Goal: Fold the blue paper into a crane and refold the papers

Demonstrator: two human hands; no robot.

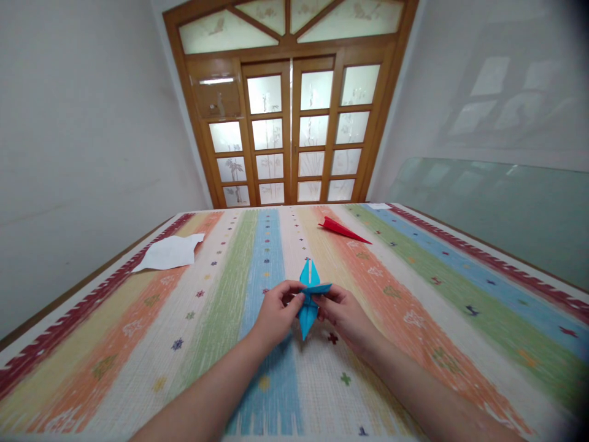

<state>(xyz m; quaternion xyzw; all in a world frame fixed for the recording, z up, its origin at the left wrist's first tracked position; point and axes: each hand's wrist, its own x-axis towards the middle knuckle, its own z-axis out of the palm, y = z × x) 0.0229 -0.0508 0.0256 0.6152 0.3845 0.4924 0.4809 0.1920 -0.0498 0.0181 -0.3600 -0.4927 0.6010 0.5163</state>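
A blue folded paper piece (308, 298) with two points at its far end and one point toward me sits between my hands, just above the striped tablecloth (414, 307). My left hand (276, 310) pinches its left side with thumb and fingers. My right hand (345, 313) pinches a flap folded out to its right side. Both forearms reach in from the near edge.
A red folded paper shape (343, 229) lies farther back, right of centre. A white sheet of paper (169, 252) lies near the table's left edge. A small white slip (380, 206) sits at the far edge. Wooden glass-paned doors (289, 129) stand beyond; a glass pane (497, 209) leans at the right.
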